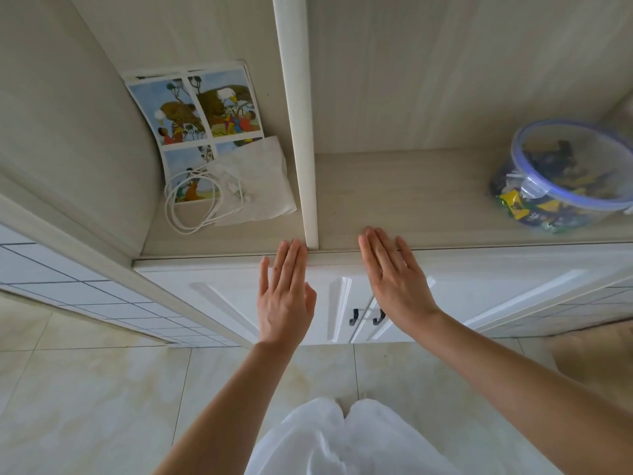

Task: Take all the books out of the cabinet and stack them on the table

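A thin picture book with colourful illustrated panels lies flat in the left compartment of the open cabinet shelf, pushed toward the back left corner. My left hand and my right hand are both held out flat with straight fingers in front of the shelf's front edge, on either side of the white upright divider. Neither hand holds anything. The white lower cabinet doors, with two dark handles, are closed below my hands.
A coiled white cable and a white paper sheet lie partly on the book. A clear lidded tub of wrapped items sits in the right compartment. Beige floor tiles and my white clothing fill the foreground.
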Demonstrator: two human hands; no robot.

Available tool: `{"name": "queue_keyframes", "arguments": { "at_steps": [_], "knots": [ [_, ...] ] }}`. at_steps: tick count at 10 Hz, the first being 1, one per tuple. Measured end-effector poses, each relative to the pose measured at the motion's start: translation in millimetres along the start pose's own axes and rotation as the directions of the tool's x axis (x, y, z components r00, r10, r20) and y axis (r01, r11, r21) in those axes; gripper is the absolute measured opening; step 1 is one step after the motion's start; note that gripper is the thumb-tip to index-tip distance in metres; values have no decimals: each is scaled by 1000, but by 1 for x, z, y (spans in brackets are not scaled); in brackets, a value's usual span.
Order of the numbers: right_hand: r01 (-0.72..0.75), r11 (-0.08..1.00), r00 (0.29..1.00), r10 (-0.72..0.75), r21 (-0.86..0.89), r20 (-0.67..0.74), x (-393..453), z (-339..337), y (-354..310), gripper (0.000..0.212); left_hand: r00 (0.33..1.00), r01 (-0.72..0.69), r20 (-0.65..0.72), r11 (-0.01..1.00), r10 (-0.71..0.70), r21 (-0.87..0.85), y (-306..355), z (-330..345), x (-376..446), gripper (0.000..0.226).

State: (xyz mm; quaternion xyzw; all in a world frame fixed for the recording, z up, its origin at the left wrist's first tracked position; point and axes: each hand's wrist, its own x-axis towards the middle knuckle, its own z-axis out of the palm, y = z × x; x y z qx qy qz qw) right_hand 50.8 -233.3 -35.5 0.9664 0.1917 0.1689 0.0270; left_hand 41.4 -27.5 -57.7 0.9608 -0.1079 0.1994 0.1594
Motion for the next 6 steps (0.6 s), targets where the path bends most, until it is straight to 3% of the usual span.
{"name": "queue_keyframes", "arguments": {
  "at_steps": [3,5,6],
  "knots": [
    [-41,999,997,40,11,72,-1,-4,1,66,994,2,110,998,-10,71,2,-1,0,83],
    [-46,997,991,38,57,132,-23,-24,-4,66,985,157,105,963,-137,-218,11,-22,15,63],
    [-58,994,991,47,92,122,-42,-28,-6,65,984,170,102,952,-149,-253,12,-28,10,55]
  ]
}}
